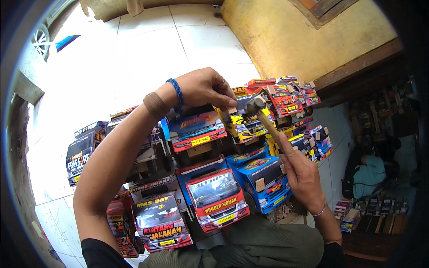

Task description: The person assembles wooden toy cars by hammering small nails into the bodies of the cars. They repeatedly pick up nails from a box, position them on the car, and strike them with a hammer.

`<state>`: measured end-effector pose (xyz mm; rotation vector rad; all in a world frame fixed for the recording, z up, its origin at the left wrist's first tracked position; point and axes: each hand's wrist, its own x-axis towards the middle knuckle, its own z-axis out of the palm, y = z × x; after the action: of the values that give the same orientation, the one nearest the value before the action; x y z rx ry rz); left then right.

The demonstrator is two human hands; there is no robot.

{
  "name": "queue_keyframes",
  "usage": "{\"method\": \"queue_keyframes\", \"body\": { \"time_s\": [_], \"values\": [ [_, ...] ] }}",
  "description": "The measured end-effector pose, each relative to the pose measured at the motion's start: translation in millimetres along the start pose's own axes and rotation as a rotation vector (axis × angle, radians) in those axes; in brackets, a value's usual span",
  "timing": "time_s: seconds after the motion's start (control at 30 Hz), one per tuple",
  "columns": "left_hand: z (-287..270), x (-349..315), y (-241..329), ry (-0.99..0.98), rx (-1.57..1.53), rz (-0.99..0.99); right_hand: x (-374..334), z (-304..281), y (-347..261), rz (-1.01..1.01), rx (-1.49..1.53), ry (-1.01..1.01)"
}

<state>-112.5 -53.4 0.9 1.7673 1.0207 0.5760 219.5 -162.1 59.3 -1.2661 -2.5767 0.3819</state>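
My left hand (203, 89), fingers pinched, holds a small wooden block (232, 110) against the front corner of a yellow and black toy truck (250, 127). Whether a nail is in those fingers is too small to tell. In my right hand (303, 176) is a hammer (269, 126), gripped by its wooden handle. Its dark metal head is just right of the block, in front of the truck's windscreen. Below it stands a blue toy truck (263, 178) with small wooden blocks on its front corners. A blue and red toy truck (196, 127) sits under my left wrist.
Several more toy trucks crowd around, among them a red one (217, 196), a white and red one (161, 221) and a black one (80, 154). A yellow wall (286, 40) rises behind. At right, a person in a teal shirt (370, 176) is beside rows of parts.
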Motion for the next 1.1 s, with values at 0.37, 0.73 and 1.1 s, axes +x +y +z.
{"method": "queue_keyframes", "body": {
  "time_s": [0.37, 0.73, 1.1],
  "values": [
    [-2, -3, 2, -0.004, -0.027, 0.027, -3, 1, 7, 0.017, 0.070, 0.091],
    [2, -5, 19, -0.024, -0.057, -0.130, -110, -70, 14, 0.072, 0.518, 0.729],
    [-3, -7, 18, 0.041, -0.078, -0.235, -245, -27, 84, 0.625, -0.003, -0.058]
  ]
}}
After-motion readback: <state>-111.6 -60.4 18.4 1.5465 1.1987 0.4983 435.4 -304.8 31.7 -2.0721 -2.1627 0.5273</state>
